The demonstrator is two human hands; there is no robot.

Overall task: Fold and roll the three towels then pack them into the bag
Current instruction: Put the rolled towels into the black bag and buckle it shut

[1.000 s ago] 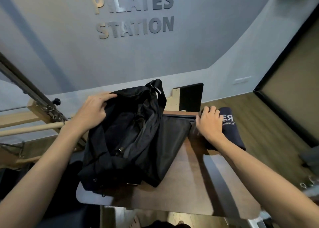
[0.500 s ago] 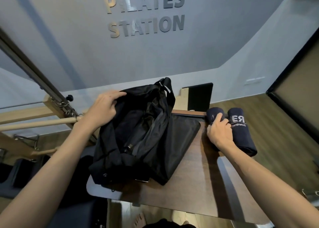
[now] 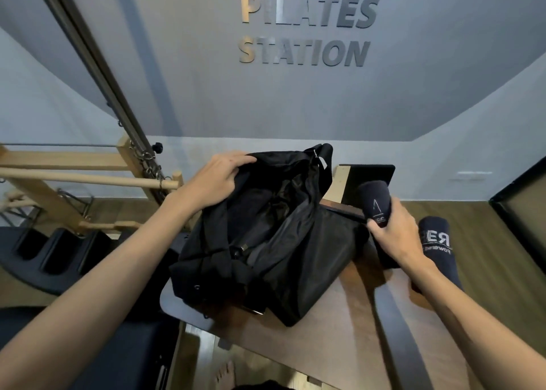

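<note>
Left hand (image 3: pixel 215 180) grips bag (image 3: pixel 266 233) rim | right hand (image 3: pixel 396 233) grasps rolled towel (image 3: pixel 373 200) | second roll (image 3: pixel 437 248) on worktop (image 3: pixel 339 330) | third unseen

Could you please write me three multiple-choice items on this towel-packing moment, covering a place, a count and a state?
1. Where does the second rolled towel lie?
A. inside the bag
B. on the table, to the right of the right hand
C. on the floor

2. How many rolled towels are visible?
A. one
B. two
C. four

3. What is the left hand doing?
A. gripping the rim of the black bag
B. resting flat on the table
C. holding a towel

Key: 1 B, it rests on the table edge; 2 B, one more sits in the right hand; 3 A, fingers curl over the bag's rim.
</note>
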